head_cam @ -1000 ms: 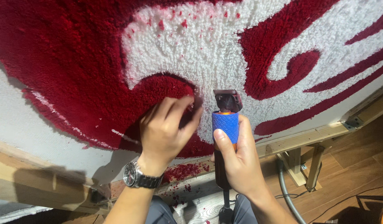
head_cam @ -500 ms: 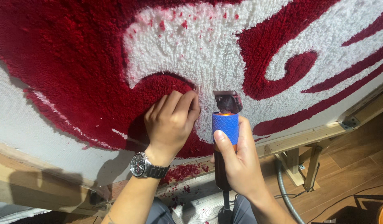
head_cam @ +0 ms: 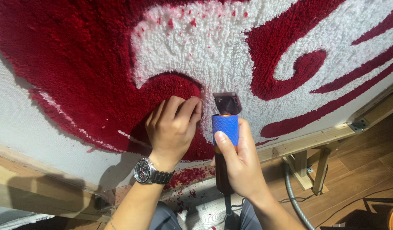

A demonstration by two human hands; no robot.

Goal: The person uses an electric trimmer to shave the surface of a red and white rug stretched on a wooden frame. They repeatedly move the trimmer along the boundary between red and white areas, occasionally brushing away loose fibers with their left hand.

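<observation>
A large tufted rug of deep red and white pile (head_cam: 192, 47), stretched on a pale wooden frame (head_cam: 315, 138), fills most of the view and serves as the landmark here. Against its lower middle, the person's right hand (head_cam: 243, 168) wraps its fingers and thumb firmly around a handheld electric carving clipper with a blue textured grip and dark body (head_cam: 225, 136), held upright so its dark blade head touches the white pile just beside the edge of a curved red shape. Immediately left of the clipper, the left hand (head_cam: 173, 130) rests on the red pile with its fingers curled together and bent, fingertips pressing into the tufts at the red-white border; it holds nothing. A silver metal wristwatch with a dark dial (head_cam: 148, 172) sits on that left wrist, below the rug's lower edge. Loose red yarn clippings (head_cam: 188, 176) lie scattered under the rug's bottom rim, along the frame. A grey hose (head_cam: 292, 194) curves over the brown wooden floor (head_cam: 358, 170) to the lower right of the rug.
</observation>
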